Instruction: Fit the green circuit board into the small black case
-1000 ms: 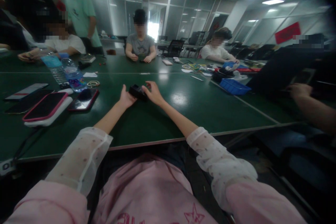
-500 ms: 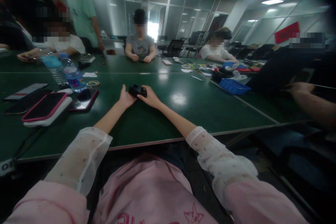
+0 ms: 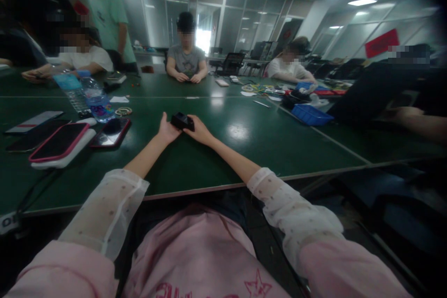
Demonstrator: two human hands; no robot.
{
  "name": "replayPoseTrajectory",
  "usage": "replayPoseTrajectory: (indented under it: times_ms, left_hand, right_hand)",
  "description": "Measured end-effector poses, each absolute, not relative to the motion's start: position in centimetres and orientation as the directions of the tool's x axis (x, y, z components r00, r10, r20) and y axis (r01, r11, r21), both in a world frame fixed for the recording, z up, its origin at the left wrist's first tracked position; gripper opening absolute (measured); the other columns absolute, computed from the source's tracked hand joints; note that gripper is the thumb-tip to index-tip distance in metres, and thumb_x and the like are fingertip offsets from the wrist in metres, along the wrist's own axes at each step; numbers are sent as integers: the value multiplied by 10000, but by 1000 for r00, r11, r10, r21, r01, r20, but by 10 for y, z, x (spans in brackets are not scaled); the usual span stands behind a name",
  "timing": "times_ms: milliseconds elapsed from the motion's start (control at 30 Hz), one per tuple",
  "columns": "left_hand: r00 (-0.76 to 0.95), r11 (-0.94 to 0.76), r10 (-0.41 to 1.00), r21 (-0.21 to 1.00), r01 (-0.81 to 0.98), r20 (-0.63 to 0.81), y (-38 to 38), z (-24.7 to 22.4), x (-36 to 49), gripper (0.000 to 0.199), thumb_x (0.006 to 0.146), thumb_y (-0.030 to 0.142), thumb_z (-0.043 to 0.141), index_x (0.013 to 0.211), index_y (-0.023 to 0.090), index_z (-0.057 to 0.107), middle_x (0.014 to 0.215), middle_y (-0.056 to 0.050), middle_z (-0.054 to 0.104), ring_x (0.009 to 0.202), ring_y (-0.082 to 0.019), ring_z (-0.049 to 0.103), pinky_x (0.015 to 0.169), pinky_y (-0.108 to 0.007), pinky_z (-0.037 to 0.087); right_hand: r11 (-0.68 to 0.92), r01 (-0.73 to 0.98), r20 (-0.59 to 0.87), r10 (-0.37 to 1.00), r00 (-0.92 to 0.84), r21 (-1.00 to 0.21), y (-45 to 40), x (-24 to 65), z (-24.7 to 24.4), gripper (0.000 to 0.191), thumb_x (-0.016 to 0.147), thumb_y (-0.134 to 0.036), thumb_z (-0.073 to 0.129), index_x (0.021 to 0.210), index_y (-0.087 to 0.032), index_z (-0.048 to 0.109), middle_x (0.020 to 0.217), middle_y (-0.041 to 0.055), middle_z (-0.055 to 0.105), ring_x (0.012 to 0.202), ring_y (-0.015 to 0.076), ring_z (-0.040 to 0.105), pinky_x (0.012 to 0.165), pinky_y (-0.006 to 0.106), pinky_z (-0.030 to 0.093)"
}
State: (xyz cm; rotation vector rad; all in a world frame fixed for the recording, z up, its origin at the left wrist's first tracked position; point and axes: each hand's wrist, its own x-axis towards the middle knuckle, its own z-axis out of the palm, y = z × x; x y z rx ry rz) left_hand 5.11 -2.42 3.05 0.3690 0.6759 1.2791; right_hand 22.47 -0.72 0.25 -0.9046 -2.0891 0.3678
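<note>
Both my hands are over the green table, with a small black box-shaped object (image 3: 182,121) between them; its exact kind is too small to make out. My left hand (image 3: 169,131) cradles it from the left and below, thumb raised. From the other side my right hand (image 3: 199,129) grips the right end, its fingertips partly hidden behind the object. The upper face of the object looks hollow or recessed, though dim light blurs this.
Left of my hands lie several phones, one in a pink frame (image 3: 60,141) and one dark red-edged phone (image 3: 111,132). Two water bottles (image 3: 96,98) lean behind them near a tape-like ring (image 3: 123,111). A blue tray (image 3: 312,114) and cables stand at right. Several people sit around.
My right fingers have shifted slightly at the object's right end, and its dark knob-like bit there no longer shows. My left hand stays put. The person opposite has lowered their hands.
</note>
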Motion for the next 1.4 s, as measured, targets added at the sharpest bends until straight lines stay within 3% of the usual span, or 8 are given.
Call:
replayPoseTrajectory:
  times_ms: [567, 1400]
  left_hand:
    - [119, 262, 952, 548, -794, -282, -26, 34, 54, 690, 976, 675, 372, 1354, 134, 576, 854, -124, 729, 694, -246, 688, 653, -323, 541]
    - [117, 257, 953, 541, -801, -280, -26, 33, 53, 668, 978, 654, 357, 1386, 153, 523, 853, -119, 722, 708, -260, 692, 712, -340, 544]
  right_hand:
    - [680, 510, 551, 730, -404, -527, -6, 223, 1, 639, 849, -347, 672, 1406, -143, 435, 1386, 204, 546, 1295, 312, 547, 1106, 515, 450]
    - [678, 507, 563, 731, -385, -532, -8, 224, 4, 609, 852, -321, 673, 1393, -158, 447, 1372, 193, 557, 1272, 307, 559, 1102, 523, 448]
